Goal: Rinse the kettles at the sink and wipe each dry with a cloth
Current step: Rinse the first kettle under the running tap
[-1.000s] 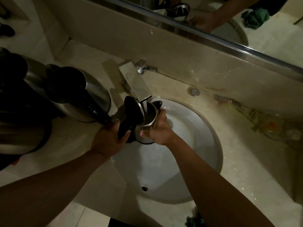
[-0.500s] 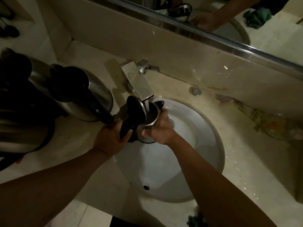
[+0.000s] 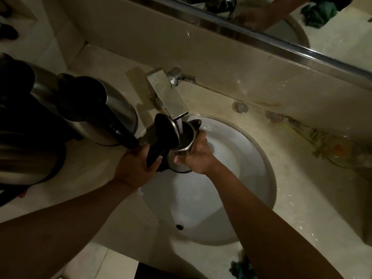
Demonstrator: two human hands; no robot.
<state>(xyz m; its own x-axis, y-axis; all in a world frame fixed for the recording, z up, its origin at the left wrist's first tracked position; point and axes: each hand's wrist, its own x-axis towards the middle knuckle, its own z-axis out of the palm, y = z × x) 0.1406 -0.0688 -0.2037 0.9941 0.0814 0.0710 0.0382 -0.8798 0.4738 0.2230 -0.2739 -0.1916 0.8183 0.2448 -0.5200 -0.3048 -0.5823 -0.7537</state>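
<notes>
At the near edge of the bench [image 3: 298,198], a crumpled green cloth [image 3: 241,268] lies just right of the person's body, partly cut off by the frame. Both forearms reach forward over the white round sink [image 3: 241,178], whose overflow hole shows on the near wall.

The left hand [image 3: 134,168] has its grip curled round the black handle [image 3: 154,156] of a small steel kettle [image 3: 181,156]. The right hand [image 3: 196,156] wraps its grip round the kettle's steel body, thumb on the near side and fingers on the far side below the spout. The kettle is held upright above the left part of the basin, off the bench, with its black lid [image 3: 166,130] hinged open and leaning to the left.

Just beyond it, a square chrome faucet [image 3: 169,97] juts over the basin, and a stream of water [image 3: 179,125] falls from it into the kettle's open mouth.

To the left, a second kettle [image 3: 108,109], larger and of steel with a black lid and handle, stands on the bench beside the sink; more dark steel vessels [image 3: 26,141] crowd the left edge, too dim to tell apart.

Farther back, a small round chrome knob [image 3: 240,107] sits on the bench behind the basin. Above the backsplash, a mirror [image 3: 332,29] reflects a forearm, the basin and the green cloth.
</notes>
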